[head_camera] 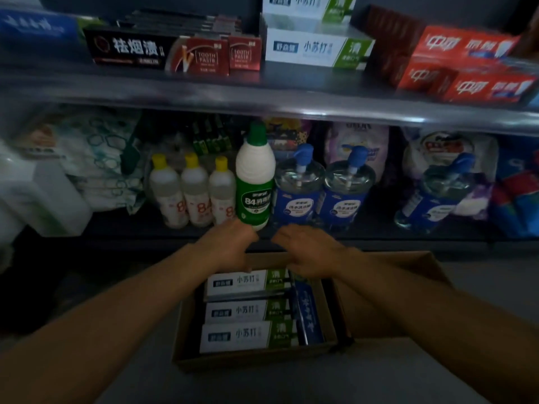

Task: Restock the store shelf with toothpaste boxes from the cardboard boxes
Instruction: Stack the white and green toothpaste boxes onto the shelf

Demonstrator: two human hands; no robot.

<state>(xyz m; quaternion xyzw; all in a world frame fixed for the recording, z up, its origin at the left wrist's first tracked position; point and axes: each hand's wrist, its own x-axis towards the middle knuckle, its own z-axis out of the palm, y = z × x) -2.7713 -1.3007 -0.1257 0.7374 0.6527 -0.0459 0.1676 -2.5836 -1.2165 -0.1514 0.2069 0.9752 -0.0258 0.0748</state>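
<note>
An open cardboard box is seen on the floor in front of the store shelf, and it serves as the landmark here. Inside it, three white-and-green toothpaste boxes are laid flat, one behind the other, with a blue toothpaste box stood on edge along their right side. A second cardboard box is set just to the right of the first, touching it.

Both hands are held over the far end of the open box. The left hand is placed above the rearmost white-and-green box, its fingers curved downward; whether that box is gripped cannot be told. The right hand is held beside it, fingers loosely spread and pointing toward the left hand, with nothing seen in it.

Beyond the open box, on the lower shelf, a green-and-white 84 disinfectant bottle is stood upright, with three yellow-capped bottles to its left and blue pump bottles to its right. Above, on the upper shelf, matching white-and-green toothpaste boxes are stacked, flanked by black-and-red toothpaste boxes on the left and red toothpaste boxes on the right.
</note>
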